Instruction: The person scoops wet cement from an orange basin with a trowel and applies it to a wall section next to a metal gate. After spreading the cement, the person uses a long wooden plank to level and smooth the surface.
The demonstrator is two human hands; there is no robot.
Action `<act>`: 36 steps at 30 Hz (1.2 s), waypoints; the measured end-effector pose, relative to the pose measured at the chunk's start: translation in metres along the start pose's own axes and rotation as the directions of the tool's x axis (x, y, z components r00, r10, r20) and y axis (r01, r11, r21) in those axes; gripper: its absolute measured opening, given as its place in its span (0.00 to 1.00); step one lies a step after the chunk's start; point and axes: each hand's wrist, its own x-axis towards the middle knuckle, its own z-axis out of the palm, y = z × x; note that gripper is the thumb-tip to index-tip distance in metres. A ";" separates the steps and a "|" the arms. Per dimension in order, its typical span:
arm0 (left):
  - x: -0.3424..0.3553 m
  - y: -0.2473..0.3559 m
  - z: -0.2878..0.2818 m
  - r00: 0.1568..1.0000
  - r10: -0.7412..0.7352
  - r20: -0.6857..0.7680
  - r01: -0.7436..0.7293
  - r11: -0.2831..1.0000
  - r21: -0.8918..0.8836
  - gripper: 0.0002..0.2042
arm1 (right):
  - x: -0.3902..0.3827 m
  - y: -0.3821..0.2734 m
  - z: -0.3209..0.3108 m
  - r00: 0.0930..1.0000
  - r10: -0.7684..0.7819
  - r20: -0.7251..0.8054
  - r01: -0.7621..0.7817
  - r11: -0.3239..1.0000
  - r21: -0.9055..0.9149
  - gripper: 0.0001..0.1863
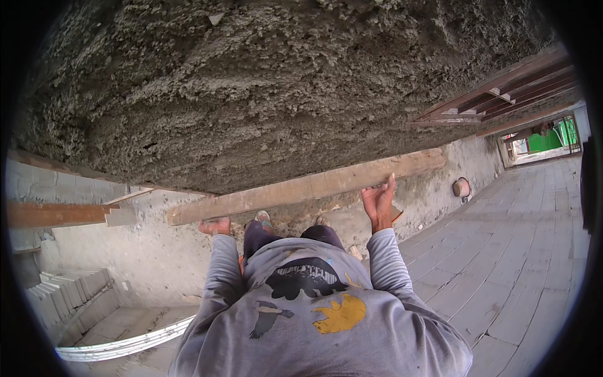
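From my seat I have the long wooden plank [308, 188] stretched crosswise in front of the worker's body, alongside the lower edge of the rough plaster wall [251, 94]; whether its far side touches the plaster, I cannot tell. The left hand [215, 226] sits a little in from the plank's left end, and the right hand [379, 204] is further in from the right end. I judge that this wide spacing shares out the weight and resists twisting. On the right, the palm faces up toward me, the fingers bend in at the plank's lower edge and the thumb stands against its face, so I read a pinch on the wood. The left fingers lie at the same edge, partly lost from view; I cannot tell how tightly they close. A sneaker [264, 218] shows just below the plank, between the hands, a stance I take to be for balance. The small bucket [461, 187] sits off by the tiled floor's [490, 264] far edge, probably to leave the footing free.
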 end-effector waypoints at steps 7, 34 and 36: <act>-0.010 0.006 0.021 0.921 0.213 -0.328 -0.114 0.949 0.294 0.40 | -0.006 0.025 -0.002 0.989 -0.148 0.013 0.147 0.986 0.073 0.38; 0.115 -0.009 -0.032 0.922 -0.076 -0.379 0.253 0.860 0.444 0.43 | 0.090 0.019 0.037 0.958 -0.265 -0.107 0.217 0.918 -0.332 0.37; 0.101 -0.036 -0.024 0.950 -0.083 -0.302 0.231 0.836 0.498 0.41 | 0.096 -0.001 0.038 0.944 -0.293 -0.152 0.225 0.908 -0.354 0.38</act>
